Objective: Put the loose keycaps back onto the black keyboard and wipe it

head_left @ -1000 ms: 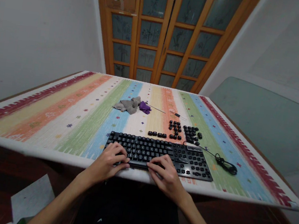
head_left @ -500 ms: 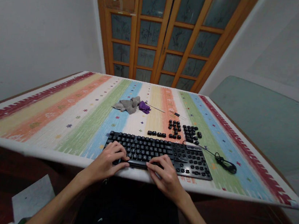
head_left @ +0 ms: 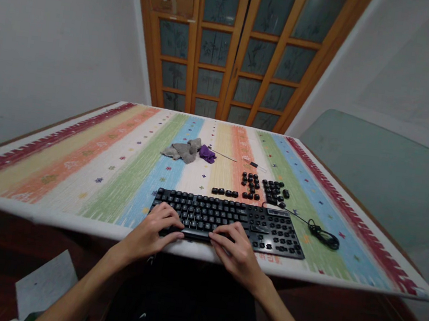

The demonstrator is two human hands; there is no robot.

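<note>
A black keyboard (head_left: 231, 215) lies near the table's front edge, with bare key positions on its right part where the keycaps are off. Along its front row runs the long space bar (head_left: 196, 234). My left hand (head_left: 155, 230) has its index finger and thumb closed at the bar's left end. At the right end, the fingertips of my right hand (head_left: 236, 250) pinch the bar in the same way. Whether the bar sits fully down or slightly raised I cannot tell. Loose black keycaps (head_left: 251, 184) stand in groups behind the keyboard.
A grey cloth (head_left: 184, 150) and a purple cloth (head_left: 207, 154) lie farther back, beside a thin rod (head_left: 223, 155). A small wire tool with a black handle (head_left: 254, 164) is to the right. The coiled cable (head_left: 324, 235) rests right of the keyboard. A striped tablecloth (head_left: 116, 184) covers the table.
My left fingers have shifted very slightly at the bar's left end. Otherwise the hands, keyboard and loose keycaps look the same.
</note>
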